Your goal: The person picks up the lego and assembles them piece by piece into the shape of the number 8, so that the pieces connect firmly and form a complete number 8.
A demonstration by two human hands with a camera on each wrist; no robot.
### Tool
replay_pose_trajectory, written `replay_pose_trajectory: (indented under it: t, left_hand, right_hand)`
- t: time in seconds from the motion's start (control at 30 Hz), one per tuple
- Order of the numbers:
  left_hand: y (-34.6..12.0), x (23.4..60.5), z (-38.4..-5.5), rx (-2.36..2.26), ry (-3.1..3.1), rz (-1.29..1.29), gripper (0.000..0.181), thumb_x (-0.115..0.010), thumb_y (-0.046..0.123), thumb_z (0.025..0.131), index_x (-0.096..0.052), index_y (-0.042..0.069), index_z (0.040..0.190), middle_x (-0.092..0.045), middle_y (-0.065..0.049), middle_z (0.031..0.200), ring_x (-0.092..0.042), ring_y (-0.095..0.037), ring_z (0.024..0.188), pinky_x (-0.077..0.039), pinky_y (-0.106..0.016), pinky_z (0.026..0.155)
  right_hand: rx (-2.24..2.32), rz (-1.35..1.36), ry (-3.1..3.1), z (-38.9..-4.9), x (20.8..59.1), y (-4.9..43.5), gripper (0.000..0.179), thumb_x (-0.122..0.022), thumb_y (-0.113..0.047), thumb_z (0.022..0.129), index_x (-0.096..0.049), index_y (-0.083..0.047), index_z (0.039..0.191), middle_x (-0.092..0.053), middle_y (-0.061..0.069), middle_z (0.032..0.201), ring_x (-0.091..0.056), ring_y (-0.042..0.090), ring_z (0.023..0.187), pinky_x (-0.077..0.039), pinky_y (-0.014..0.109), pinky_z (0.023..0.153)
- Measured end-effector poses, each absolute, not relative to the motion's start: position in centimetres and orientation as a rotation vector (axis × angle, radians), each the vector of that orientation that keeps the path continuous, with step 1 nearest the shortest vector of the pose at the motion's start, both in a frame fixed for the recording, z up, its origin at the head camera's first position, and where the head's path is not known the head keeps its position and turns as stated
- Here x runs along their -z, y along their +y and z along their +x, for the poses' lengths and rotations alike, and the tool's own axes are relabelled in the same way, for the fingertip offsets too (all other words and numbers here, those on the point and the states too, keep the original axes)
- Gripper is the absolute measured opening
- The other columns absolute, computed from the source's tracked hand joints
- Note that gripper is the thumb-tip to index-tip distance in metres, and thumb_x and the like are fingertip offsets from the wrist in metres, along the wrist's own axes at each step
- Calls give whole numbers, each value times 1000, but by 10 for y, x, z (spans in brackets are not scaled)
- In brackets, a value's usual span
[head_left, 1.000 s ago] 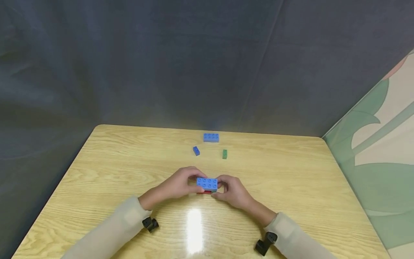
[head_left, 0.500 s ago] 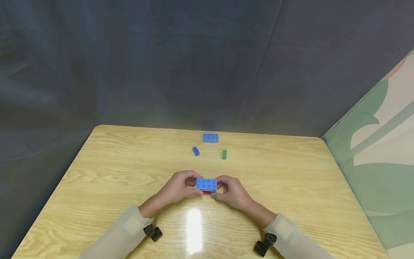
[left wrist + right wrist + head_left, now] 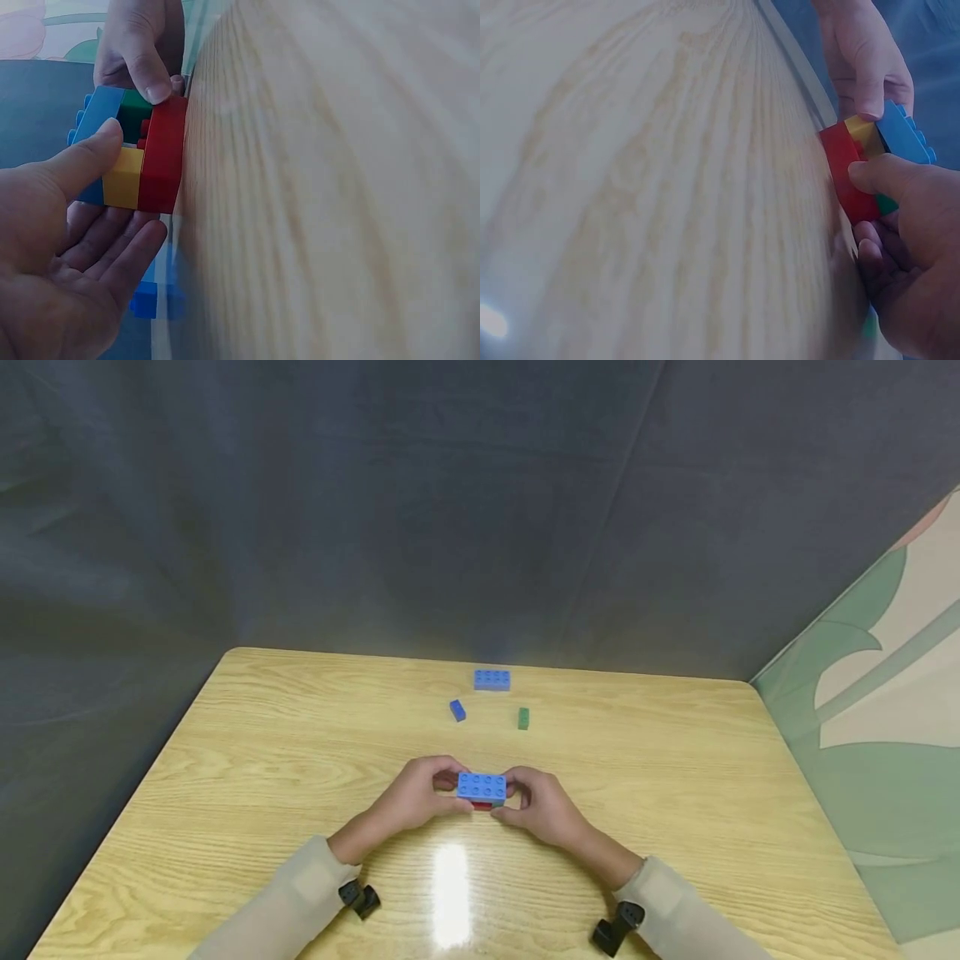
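Observation:
Between the two hands stands a small brick stack on the table. Its base is a red brick, with a yellow brick at the left end and a green brick at the right. A long blue brick spans both on top, with a gap beneath its middle. My left hand holds the left end, thumb in front over the blue and yellow bricks and fingers behind. My right hand grips the right end, its thumb low on the front by the red brick. Its fingers are partly hidden behind.
Farther back on the wooden table lie a small dark blue brick, a small green brick and a second long blue brick. A dark curtain hangs behind the table's far edge.
My left hand has shifted slightly back toward me and left along the stack's end, its fingers covering less of the top. The right hand and the stack look nearly unmoved.

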State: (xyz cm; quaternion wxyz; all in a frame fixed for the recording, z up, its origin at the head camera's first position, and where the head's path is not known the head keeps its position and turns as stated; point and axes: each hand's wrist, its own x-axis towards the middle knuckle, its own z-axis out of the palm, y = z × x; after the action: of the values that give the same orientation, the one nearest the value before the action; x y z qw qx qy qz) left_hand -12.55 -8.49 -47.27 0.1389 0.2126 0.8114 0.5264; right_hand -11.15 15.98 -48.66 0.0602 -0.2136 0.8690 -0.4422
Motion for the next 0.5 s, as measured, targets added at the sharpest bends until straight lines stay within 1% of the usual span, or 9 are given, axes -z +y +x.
replay_pose_trajectory:
  t: [0.1,0.23,0.37,0.5]
  left_hand:
    - [-85,473,-126,-1504,2340,605,34,-85,11,83,-71,5,113,-71,-4,108,-70,-19,100,-57,-26,89]
    - [-85,471,-127,-1482,2357,609,32,-86,12,83,-70,4,110,-70,-4,107,-70,-20,99,-58,-28,89]
    - [-84,470,-128,-1458,2383,604,31,-87,13,82,-71,4,107,-70,-4,105,-70,-20,98,-58,-30,90]
    - [-84,470,-129,-1424,2399,585,32,-88,14,81,-71,6,107,-70,-3,104,-69,-19,98,-58,-30,90]
  right_hand:
    - [1327,-652,2623,-111,484,160,29,-86,-10,82,-70,-6,106,-64,-3,87,-45,5,59,-38,19,50]
    - [1301,-666,2607,-112,481,161,29,-85,-11,83,-70,-7,108,-64,-3,89,-46,6,60,-39,19,52]
    - [1280,-681,2577,-114,477,163,31,-84,-11,85,-70,-6,111,-64,-3,91,-48,6,63,-42,20,54]
    - [1260,-710,2527,-115,473,166,33,-82,-10,86,-69,-4,116,-66,-2,96,-52,8,68,-45,21,57]
